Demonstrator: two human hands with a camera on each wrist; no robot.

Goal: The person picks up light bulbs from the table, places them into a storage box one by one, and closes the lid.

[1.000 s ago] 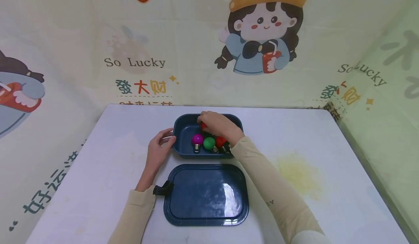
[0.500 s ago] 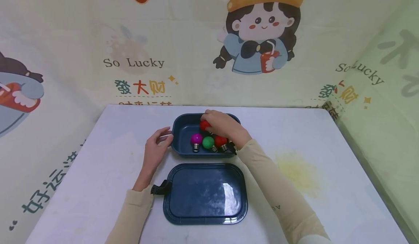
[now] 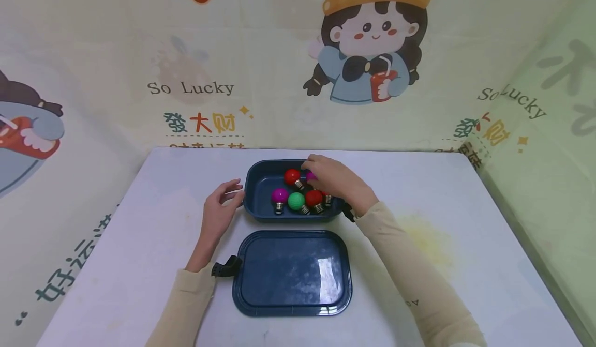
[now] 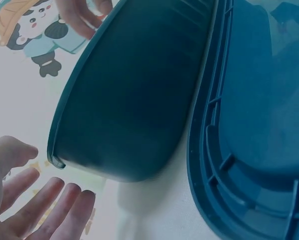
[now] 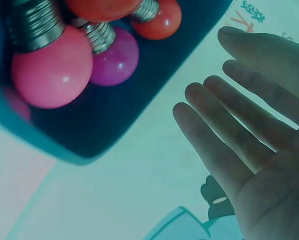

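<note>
A dark blue box (image 3: 261,213) near the table's back edge holds several round colored light bulbs with screw bases. Visible in it are a red bulb (image 3: 292,176), a purple bulb (image 3: 280,195), a green bulb (image 3: 296,201) and another red bulb (image 3: 314,198). My left hand (image 3: 220,206) stands beside the box's left end, fingers spread and holding nothing; the left wrist view shows a gap to the rim. Over the box's back right part is my right hand (image 3: 340,180), its fingers extended and empty in the right wrist view. It partly covers a second purple bulb (image 3: 311,176).
In front of the box a dark blue lid (image 3: 292,272) lies flat on the white table (image 3: 139,285). The left wrist's black strap (image 3: 226,267) is close to the lid's left edge. A printed cloth (image 3: 270,68) hangs behind the table.
My right hand has moved to the right, off the red bulb at the back of the box. That bulb now lies uncovered, and a purple one shows beside it. The left hand has barely shifted.
</note>
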